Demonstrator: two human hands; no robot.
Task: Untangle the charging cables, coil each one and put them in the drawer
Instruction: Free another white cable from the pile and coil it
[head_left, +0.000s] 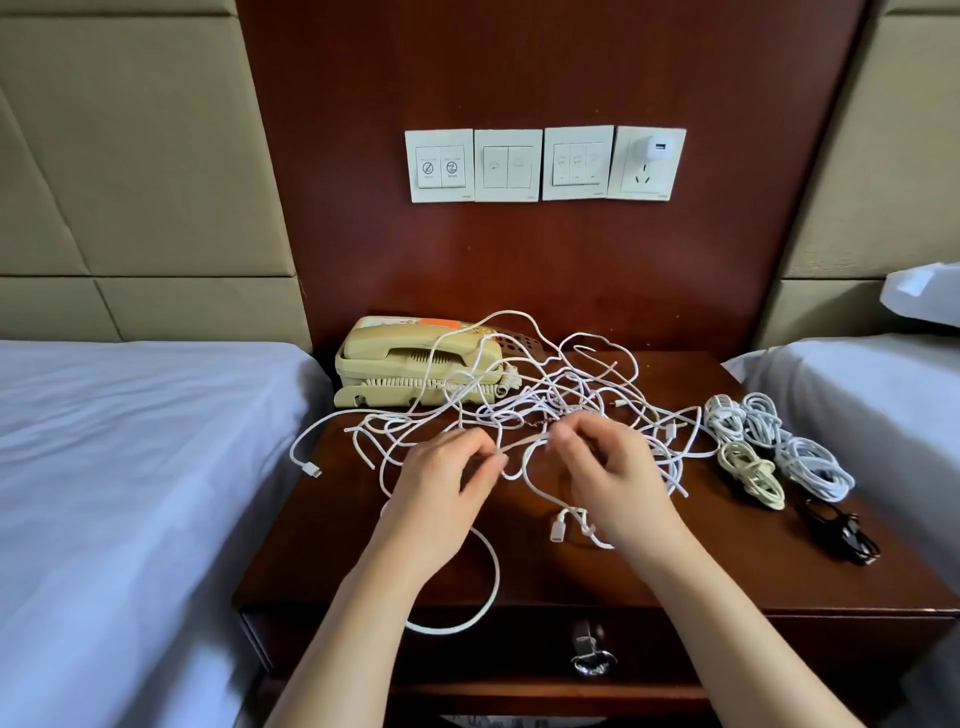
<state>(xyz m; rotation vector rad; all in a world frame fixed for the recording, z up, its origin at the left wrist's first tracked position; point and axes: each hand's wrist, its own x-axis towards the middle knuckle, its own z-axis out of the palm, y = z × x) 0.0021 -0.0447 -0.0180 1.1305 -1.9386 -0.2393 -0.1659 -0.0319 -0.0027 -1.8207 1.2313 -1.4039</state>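
Two hands work over the middle of the nightstand (769, 577). The left hand (441, 488) and the right hand (610, 480) are close together, and each pinches the same white strand (524, 446) at the fingertips. That short stretch runs between them along the 9-to-3 line, rising slightly toward the right hand.

The tangle of white charging cables (545, 384) lies mostly at 12 o'clock from the hands and laps against the cream telephone (410, 358) at 11 o'clock. One plug end (311, 470) trails out at 9 o'clock, nearer the left hand. Another connector (558, 531) lies at 6 o'clock, just by the right wrist. A long loop (497, 577) droops over the front edge beside the left forearm.

Five coiled cables (750, 473), four pale and one black, lie at 3 o'clock, nearer the right hand. The drawer (493, 660), at 6 o'clock under the top, is closed, with a key (589, 652) in it.

The knot sits beyond the pinched strand, so drawing the strand toward 6 o'clock would likely pull it free of the mass. Which loose end belongs to this strand cannot be told.
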